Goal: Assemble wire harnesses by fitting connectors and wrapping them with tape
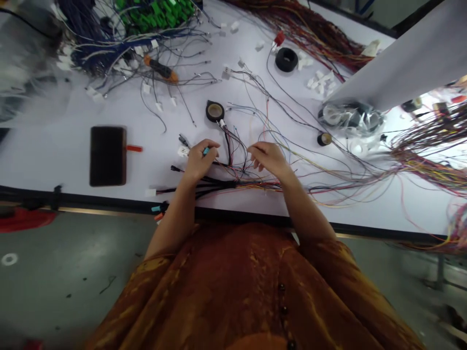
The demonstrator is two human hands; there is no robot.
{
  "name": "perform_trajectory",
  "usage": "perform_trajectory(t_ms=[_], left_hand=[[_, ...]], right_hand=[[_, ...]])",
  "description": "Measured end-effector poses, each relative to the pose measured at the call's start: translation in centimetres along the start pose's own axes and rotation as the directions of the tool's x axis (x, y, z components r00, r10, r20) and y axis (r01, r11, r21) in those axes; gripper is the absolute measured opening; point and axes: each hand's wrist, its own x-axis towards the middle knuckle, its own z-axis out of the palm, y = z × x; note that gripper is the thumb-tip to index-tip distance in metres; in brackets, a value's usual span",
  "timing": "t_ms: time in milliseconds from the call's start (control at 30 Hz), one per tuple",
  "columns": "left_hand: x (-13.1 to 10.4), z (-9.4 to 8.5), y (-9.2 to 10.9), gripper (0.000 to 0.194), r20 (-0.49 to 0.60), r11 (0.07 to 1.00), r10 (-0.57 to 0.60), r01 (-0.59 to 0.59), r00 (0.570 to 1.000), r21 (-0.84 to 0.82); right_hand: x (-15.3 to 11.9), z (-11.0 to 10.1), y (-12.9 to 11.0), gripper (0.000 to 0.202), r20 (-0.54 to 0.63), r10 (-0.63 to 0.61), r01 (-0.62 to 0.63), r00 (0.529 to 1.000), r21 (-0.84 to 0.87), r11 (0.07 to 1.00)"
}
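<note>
My left hand (201, 159) is closed on a small light-blue connector (206, 151), which shows between thumb and fingers. My right hand (269, 158) has thumb and forefinger pinched together among thin loose wires; whatever they hold is too small to make out. Below both hands a wire harness (229, 184) runs along the front of the table, its black-sleeved branches ending in connectors at the left. A white connector (183, 151) lies beside my left hand. Just above the hands sits a roll of black tape (215, 112), with a white plug and wires next to it.
A dark tablet-like device (108, 156) lies at left, an orange-and-black screwdriver (161, 69) farther back. Green connectors (156, 13) and blue wires are heaped at the back left. Another black tape roll (286, 59) stands behind. Wire bundles (430, 160) spread at right, beside bagged rolls (352, 118).
</note>
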Motion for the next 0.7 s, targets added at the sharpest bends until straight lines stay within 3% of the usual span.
perform_trajectory(t_ms=[100,200,333,467,567,700], left_hand=[[-0.1,0.3,0.0,0.038,0.074,0.968,0.140,-0.152,0.987,0.199],[-0.1,0.9,0.4,0.051,0.198,0.871,0.199,-0.266,0.960,0.412],[0.1,1.7,1.1,0.042,0.214,0.781,0.073,-0.189,0.974,0.596],[0.2,2.0,1.3,0.028,0.166,0.766,0.027,-0.127,0.986,0.630],[0.3,2.0,1.3,0.020,0.114,0.778,0.027,-0.093,0.993,0.621],[0.3,2.0,1.1,0.015,0.092,0.819,0.027,-0.074,0.995,0.569]], right_hand=[[3.1,2.8,-0.9,0.025,0.049,0.106,-0.110,0.993,0.071,0.991],[4.7,4.1,-0.9,0.027,0.006,0.102,-0.102,0.995,0.066,0.993],[5.0,5.0,0.0,0.021,-0.072,0.008,-0.004,0.997,0.050,0.999],[4.6,5.2,0.5,0.018,-0.100,-0.021,0.028,0.995,0.067,0.997],[4.3,5.0,0.2,0.017,-0.071,-0.004,0.009,0.997,0.068,0.998],[4.5,5.1,-0.5,0.012,0.053,0.031,-0.035,0.998,0.060,0.998]])
